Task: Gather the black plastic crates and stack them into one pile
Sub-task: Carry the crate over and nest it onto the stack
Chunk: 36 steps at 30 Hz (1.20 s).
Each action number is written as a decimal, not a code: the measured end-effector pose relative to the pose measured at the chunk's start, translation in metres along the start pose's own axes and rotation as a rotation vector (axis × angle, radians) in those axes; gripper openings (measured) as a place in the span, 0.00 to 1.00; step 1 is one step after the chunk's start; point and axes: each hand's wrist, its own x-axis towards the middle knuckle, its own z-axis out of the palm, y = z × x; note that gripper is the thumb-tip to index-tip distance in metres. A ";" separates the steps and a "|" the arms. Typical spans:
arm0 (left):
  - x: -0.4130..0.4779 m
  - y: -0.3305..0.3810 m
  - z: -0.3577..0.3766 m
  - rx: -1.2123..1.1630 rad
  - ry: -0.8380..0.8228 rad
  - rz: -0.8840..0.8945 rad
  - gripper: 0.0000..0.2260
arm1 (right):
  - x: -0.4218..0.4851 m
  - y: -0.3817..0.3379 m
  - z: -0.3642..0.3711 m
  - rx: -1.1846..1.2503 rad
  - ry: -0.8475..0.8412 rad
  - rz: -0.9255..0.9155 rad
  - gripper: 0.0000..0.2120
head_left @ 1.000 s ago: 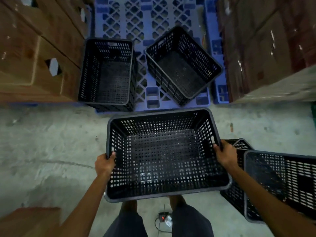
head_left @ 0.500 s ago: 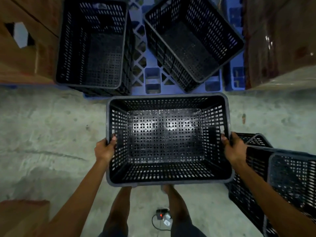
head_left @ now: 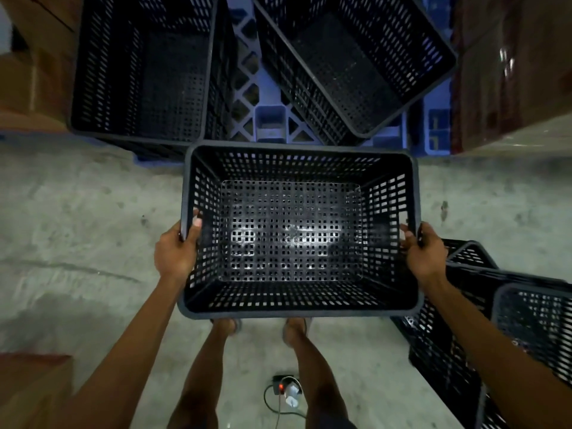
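I hold an empty black plastic crate (head_left: 291, 230) level in front of me, above the concrete floor. My left hand (head_left: 176, 252) grips its left rim and my right hand (head_left: 425, 253) grips its right rim. Two more black crates sit on the blue pallet ahead: one squarely at the left (head_left: 145, 69), the other turned at an angle at the right (head_left: 353, 63). Further black crates (head_left: 526, 329) stand at my lower right, partly behind my right forearm.
Cardboard boxes (head_left: 34, 57) line the left side and wrapped boxes (head_left: 520, 63) the right of the blue pallet (head_left: 269, 119). Another box corner (head_left: 28, 391) sits lower left. A small charger with a red light and cable (head_left: 286, 391) lies on the floor between my feet.
I have stepped toward the pallet with the crate held in both hands. The two pallet crates now look larger and closer, and the held crate's far rim reaches the pallet's edge.
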 end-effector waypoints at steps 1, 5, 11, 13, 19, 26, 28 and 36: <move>-0.002 -0.003 0.000 -0.019 -0.006 -0.009 0.21 | -0.004 0.001 -0.001 -0.009 0.007 -0.025 0.06; -0.007 -0.016 0.000 -0.097 -0.033 -0.096 0.22 | -0.023 0.004 -0.004 0.023 0.016 -0.142 0.09; -0.006 -0.013 0.004 -0.128 -0.032 -0.109 0.23 | -0.022 -0.001 -0.003 -0.044 0.060 -0.178 0.12; -0.003 -0.010 0.007 -0.152 -0.028 -0.120 0.22 | -0.018 -0.001 -0.002 -0.066 0.087 -0.179 0.12; -0.003 -0.014 0.016 -0.184 -0.051 -0.100 0.19 | -0.015 0.004 -0.004 -0.037 0.075 -0.193 0.13; 0.003 -0.016 0.018 -0.239 -0.066 -0.142 0.18 | -0.013 0.007 -0.005 -0.046 0.025 -0.197 0.11; 0.007 -0.016 0.019 -0.283 -0.067 -0.201 0.18 | -0.014 0.008 -0.003 -0.043 0.025 -0.192 0.10; 0.015 -0.023 0.022 -0.318 -0.069 -0.232 0.19 | -0.013 0.008 0.000 -0.016 -0.017 -0.162 0.12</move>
